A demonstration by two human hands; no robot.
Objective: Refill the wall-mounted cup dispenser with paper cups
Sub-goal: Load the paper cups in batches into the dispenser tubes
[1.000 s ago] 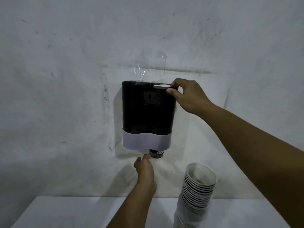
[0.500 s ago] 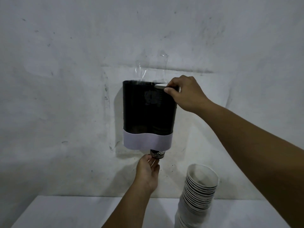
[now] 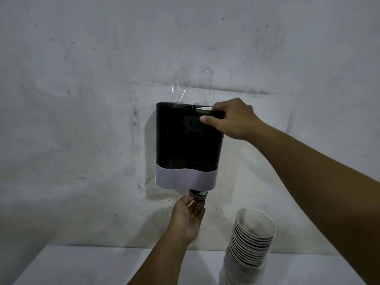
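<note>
The wall-mounted cup dispenser (image 3: 181,145) is a black tube with a pale band (image 3: 185,179) round its bottom. My right hand (image 3: 234,120) grips its top right edge, thumb on the front wall and fingers over the rim. A white paper cup rim (image 3: 203,109) shows just inside the top, beside those fingers. The printed base of a cup (image 3: 198,194) sticks out below the band. My left hand (image 3: 188,217) reaches up from beneath, with thumb and fingertips closed around that base.
A tall leaning stack of white paper cups (image 3: 253,237) stands on the white table (image 3: 82,266) at the lower right, under my right forearm. Clear plastic strips (image 3: 193,87) run up the scuffed grey wall above the dispenser.
The white cup rim has sunk from above the dispenser's top edge to just inside it, and my right thumb has come down onto the front wall. My left hand's fingers have closed round the protruding cup base.
</note>
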